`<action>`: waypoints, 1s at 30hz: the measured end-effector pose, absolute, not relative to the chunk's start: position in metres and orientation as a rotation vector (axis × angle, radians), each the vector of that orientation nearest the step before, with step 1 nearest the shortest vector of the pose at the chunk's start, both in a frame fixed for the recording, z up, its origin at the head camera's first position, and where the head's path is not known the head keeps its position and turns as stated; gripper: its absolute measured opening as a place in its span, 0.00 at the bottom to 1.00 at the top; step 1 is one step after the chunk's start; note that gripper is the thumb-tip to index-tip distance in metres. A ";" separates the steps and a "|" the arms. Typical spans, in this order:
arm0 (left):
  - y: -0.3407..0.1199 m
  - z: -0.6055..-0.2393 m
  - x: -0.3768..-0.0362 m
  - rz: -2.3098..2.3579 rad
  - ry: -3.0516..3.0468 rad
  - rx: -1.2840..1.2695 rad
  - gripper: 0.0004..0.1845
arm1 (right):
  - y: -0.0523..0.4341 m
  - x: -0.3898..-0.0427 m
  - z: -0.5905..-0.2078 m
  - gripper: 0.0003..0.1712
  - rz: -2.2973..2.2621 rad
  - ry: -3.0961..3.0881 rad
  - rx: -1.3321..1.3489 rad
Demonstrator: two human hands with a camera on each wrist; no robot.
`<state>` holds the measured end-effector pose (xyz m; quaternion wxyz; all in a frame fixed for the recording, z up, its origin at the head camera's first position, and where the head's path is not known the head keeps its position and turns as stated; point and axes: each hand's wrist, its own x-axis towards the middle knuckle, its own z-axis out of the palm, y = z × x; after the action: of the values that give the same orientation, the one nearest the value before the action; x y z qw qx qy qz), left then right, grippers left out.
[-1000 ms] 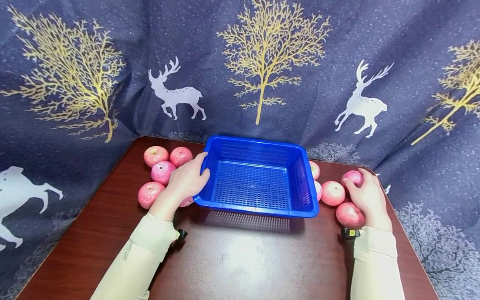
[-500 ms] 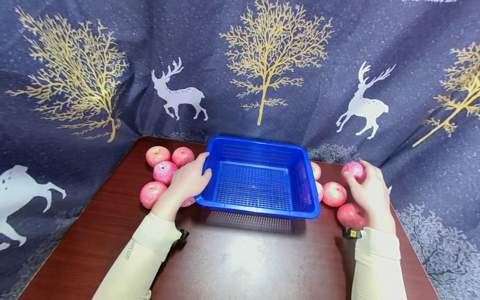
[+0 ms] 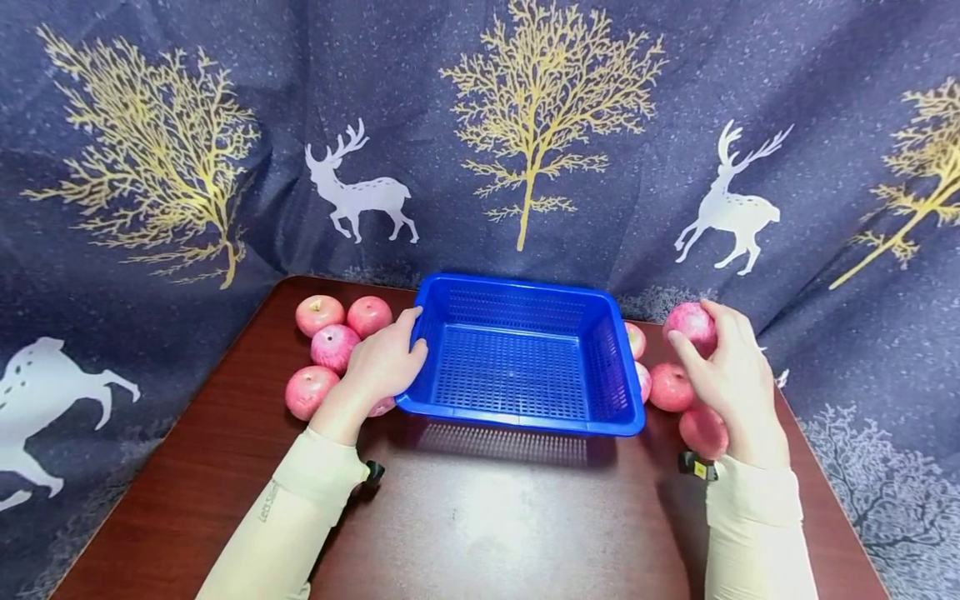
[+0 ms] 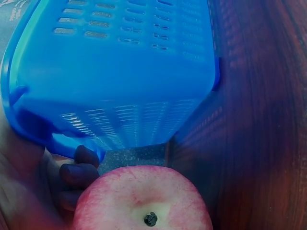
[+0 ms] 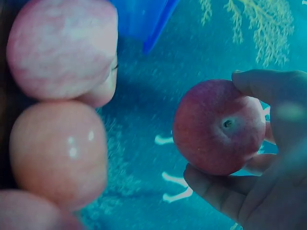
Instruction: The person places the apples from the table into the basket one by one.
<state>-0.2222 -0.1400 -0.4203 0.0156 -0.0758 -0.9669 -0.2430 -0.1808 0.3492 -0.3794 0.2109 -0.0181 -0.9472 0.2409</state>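
A blue plastic basket point(image 3: 510, 375) with perforated walls stands on the table. My left hand point(image 3: 382, 358) grips its left rim, and the left wrist view shows fingertips point(image 4: 79, 172) curled under the rim. Close below those fingers is an apple point(image 4: 144, 201). My right hand point(image 3: 731, 367) holds a red apple point(image 3: 690, 327) between thumb and fingers, raised above the other apples on the right. In the right wrist view this apple point(image 5: 218, 127) hangs apart from the apples point(image 5: 60, 153) at the left. The palm side of my left hand is hidden in the head view.
Several apples point(image 3: 333, 347) lie left of the basket. More apples point(image 3: 671, 387) lie to its right, some partly hidden by its wall or my right hand. The brown table point(image 3: 480, 517) ends at a dark blue curtain point(image 3: 585, 208) with deer and trees.
My right hand has lifted its apple off the table and moved it up and slightly left. The left hand stays on the basket rim, and the basket stays in place.
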 end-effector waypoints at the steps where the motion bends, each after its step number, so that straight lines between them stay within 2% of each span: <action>1: -0.140 -0.420 -0.222 -0.756 -3.010 -0.236 0.34 | 0.346 -0.181 -0.378 0.43 0.668 -2.628 -0.031; 14: -0.140 -0.417 -0.219 -0.720 -3.063 -0.281 0.35 | 0.306 -0.185 -0.372 0.37 0.646 -2.520 0.213; 30: -0.141 -0.419 -0.220 -0.721 -3.033 -0.277 0.34 | 0.262 -0.206 -0.354 0.39 0.550 -2.567 0.496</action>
<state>-0.2196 -0.1406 -0.4191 0.0059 -0.0884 -0.9690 -0.2305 -0.2065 0.2619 -0.3543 0.2326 0.1807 -0.9344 0.2003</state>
